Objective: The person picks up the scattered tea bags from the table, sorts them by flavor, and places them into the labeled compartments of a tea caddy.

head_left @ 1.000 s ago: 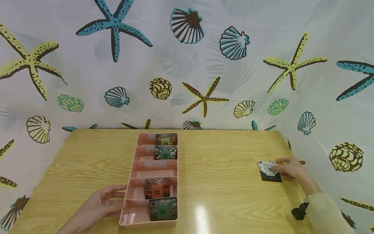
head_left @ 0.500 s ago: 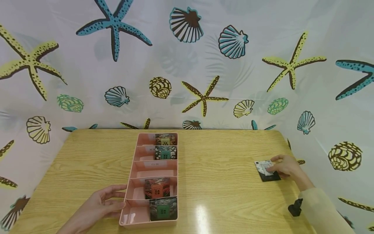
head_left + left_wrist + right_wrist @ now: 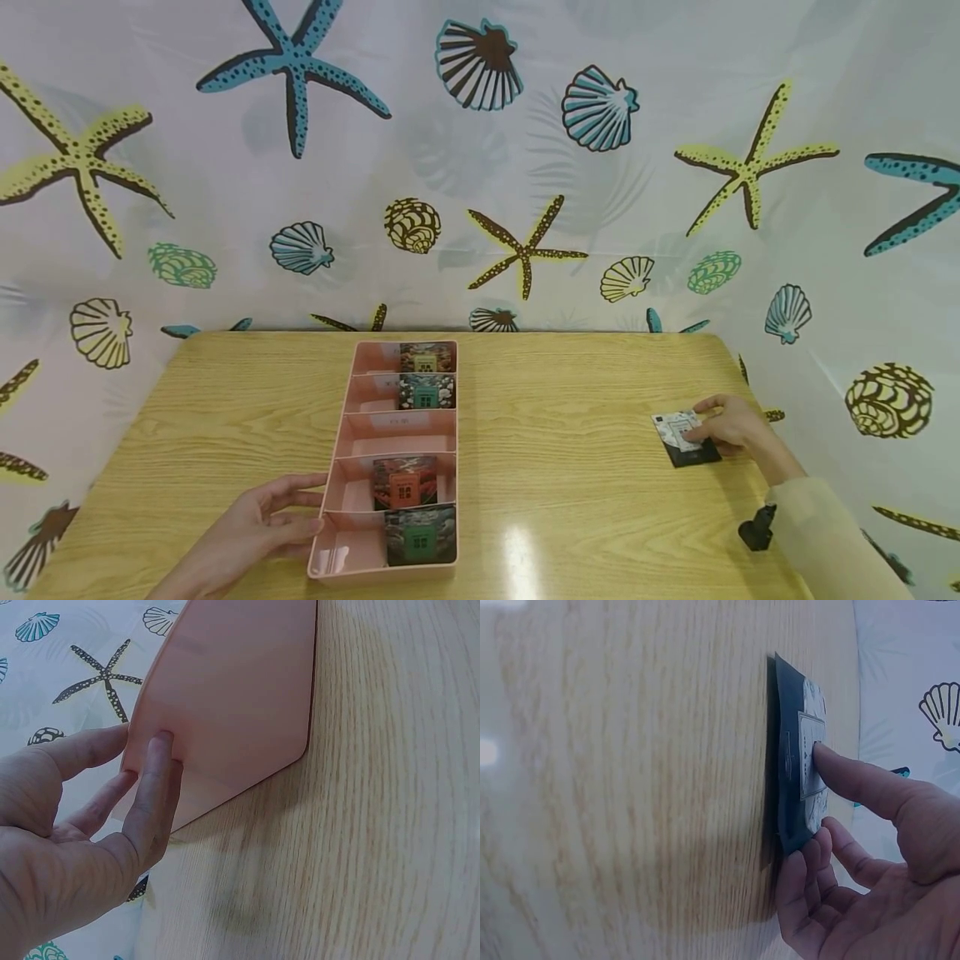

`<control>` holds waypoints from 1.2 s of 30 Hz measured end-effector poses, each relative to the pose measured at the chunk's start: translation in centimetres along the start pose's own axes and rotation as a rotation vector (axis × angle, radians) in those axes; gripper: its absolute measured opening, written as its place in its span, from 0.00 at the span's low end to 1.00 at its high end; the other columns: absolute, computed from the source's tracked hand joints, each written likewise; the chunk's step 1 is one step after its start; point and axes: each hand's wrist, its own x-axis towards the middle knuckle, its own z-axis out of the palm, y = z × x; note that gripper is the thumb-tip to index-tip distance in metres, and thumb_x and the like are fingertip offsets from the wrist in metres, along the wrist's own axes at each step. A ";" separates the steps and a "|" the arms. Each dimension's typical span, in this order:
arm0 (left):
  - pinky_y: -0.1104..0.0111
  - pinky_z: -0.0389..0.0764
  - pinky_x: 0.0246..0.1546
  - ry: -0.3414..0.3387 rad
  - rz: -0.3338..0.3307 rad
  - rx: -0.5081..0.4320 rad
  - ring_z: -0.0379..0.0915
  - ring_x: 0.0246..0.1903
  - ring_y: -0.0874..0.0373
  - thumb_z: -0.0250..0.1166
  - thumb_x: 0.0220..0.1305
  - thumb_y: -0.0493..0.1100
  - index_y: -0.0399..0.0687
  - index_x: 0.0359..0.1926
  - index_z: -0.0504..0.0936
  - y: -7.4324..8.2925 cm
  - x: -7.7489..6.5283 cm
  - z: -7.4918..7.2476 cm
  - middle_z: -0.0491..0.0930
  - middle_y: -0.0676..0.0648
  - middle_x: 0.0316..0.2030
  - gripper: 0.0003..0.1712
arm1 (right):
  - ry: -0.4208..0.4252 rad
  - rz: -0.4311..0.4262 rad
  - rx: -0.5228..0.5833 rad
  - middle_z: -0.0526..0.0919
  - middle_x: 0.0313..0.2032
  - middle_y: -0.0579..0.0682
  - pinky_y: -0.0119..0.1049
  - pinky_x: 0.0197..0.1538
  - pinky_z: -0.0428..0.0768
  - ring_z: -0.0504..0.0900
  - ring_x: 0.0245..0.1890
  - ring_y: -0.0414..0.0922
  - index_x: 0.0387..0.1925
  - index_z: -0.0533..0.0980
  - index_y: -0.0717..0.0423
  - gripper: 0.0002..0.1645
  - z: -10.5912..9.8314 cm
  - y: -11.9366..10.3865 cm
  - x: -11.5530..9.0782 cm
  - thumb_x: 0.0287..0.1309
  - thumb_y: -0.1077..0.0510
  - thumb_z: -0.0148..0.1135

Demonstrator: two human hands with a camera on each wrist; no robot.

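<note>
My right hand (image 3: 733, 423) pinches a black-and-white tea sachet (image 3: 681, 440) at the right of the table, thumb on its printed face and fingertips at its edge in the right wrist view. The sachet (image 3: 798, 750) lies close over the wood. At the left, my left hand (image 3: 258, 523) touches the outer wall of a long pink divided tray (image 3: 318, 565) with extended fingers. The left wrist view shows the fingertips (image 3: 161, 741) against that smooth wall. Several tray compartments hold sachets; the middle one, with a paper label (image 3: 400, 422), shows a bare floor.
In the tray stand a green sachet (image 3: 421, 538) at the front, a red one (image 3: 405, 483) behind it, then a teal one (image 3: 426, 393) and a yellow-labelled one (image 3: 426, 358) at the back. A shell-and-starfish cloth (image 3: 525, 167) hangs behind the wooden table (image 3: 570, 500).
Since a second ago, my right hand has shifted slightly left with the sachet, which has turned and slid a little. My left hand and the tray have stayed in place.
</note>
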 end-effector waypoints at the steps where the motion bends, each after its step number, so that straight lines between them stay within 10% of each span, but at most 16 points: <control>1: 0.57 0.90 0.53 -0.002 0.004 -0.001 0.83 0.56 0.57 0.67 0.75 0.44 0.27 0.79 0.55 0.0 0.0 0.0 0.69 0.30 0.71 0.44 | -0.001 -0.004 -0.005 0.75 0.28 0.46 0.33 0.25 0.72 0.64 0.19 0.38 0.68 0.68 0.71 0.43 0.0 0.0 -0.1 0.57 0.59 0.78; 36: 0.56 0.90 0.53 -0.036 0.002 0.005 0.82 0.57 0.58 0.65 0.77 0.43 0.27 0.80 0.54 0.6 0.6 -0.9 0.73 0.35 0.71 0.44 | -0.068 -0.059 0.193 0.85 0.36 0.45 0.35 0.32 0.84 0.83 0.31 0.40 0.67 0.69 0.69 0.34 -0.9 -0.3 -1.1 0.65 0.60 0.72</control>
